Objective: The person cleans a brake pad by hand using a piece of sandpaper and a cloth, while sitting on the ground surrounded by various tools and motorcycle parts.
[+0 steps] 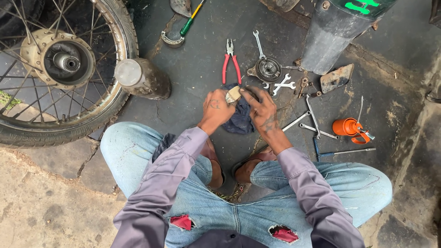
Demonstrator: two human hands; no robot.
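Note:
I squat on a dark concrete floor. My left hand (215, 111) and my right hand (262, 110) meet over a small tan, wedge-shaped piece (233, 94), both pinching it. Under the hands hangs a dark blue rag (240, 120), held with the piece. Just beyond lie red-handled pliers (231, 67) and a round metal hub part (268, 70).
A spoked motorcycle wheel (55, 69) leans at the left with a dirty cylinder (143, 79) beside it. Several spanners (285, 85) and rods lie at the right, near an orange oil can (350, 128). A grey conical container (331, 36) stands at the back right. A green-handled screwdriver (190, 20) lies at the top.

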